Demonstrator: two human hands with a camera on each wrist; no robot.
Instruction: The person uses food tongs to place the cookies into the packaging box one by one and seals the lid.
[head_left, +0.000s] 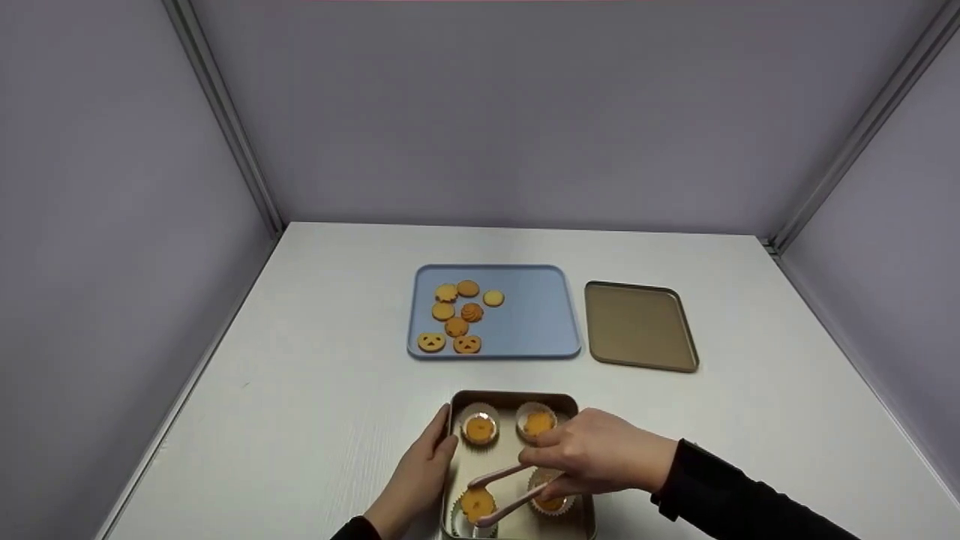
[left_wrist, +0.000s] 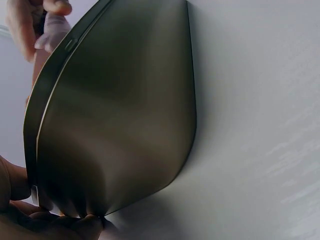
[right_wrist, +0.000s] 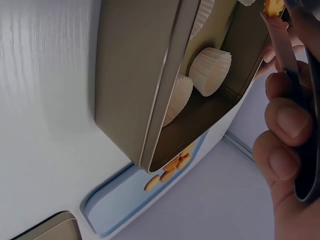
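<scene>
Head camera up on my remote screen, I go from the left. The left hand (head_left: 415, 480) grips the left wall of a deep gold-brown metal tin (head_left: 517, 397). Beyond it, on the white surface (head_left: 330, 322), lies a light-blue rectangular tray (head_left: 532, 315) with eight assorted golden biscuits (head_left: 472, 313) toward its left. Inside the tin, front left, the tips of pale pink tongs (head_left: 513, 505) hold a small orange scalloped biscuit (head_left: 478, 504) over a white pleated paper cup (head_left: 486, 532); I cannot tell whether they touch. The right hand (head_left: 592, 454) is clamped on the tongs. Farther right, a shallow gold-brown metal tray (head_left: 637, 326), perhaps the tin's lid, lies beside the blue one. As I judge it, three cups, two at the back and one front right, already have their biscuit; this fourth one is left to settle.
</scene>
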